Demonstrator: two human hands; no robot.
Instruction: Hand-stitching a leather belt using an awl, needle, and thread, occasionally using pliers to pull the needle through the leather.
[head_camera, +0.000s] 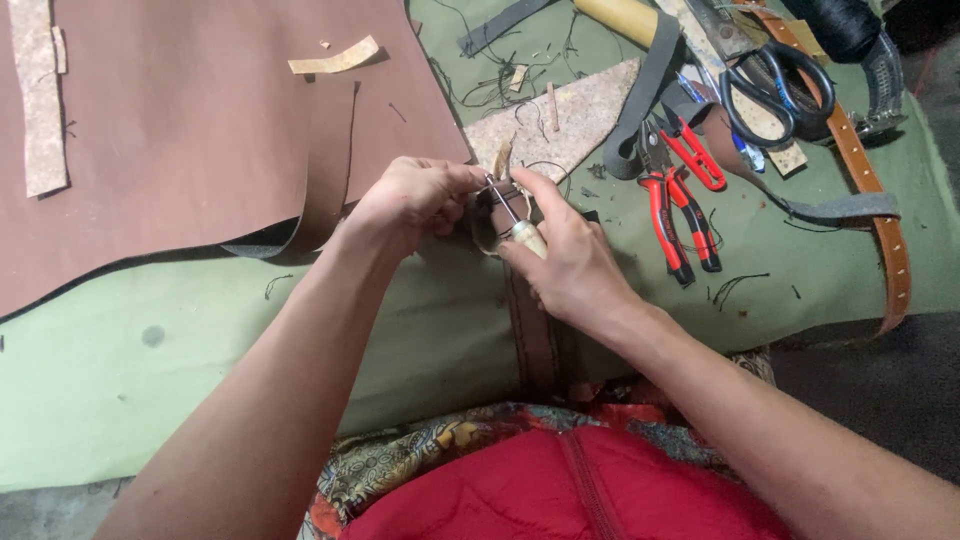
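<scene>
Green cloth covers the tabletop (120, 370), with a large sheet of smooth brown leather (180, 120) spread flat across the upper left of the frame. At centre, the left hand (405, 205) pinches a dark brown leather strap (530, 335) to steady it, while the right hand (570, 265) grips a wooden-handled awl (520, 230), its thin metal point set against the strap. Upper right: red-handled pliers (675, 200) and black-handled scissors (775, 85) lie among thread scraps, within reach.
</scene>
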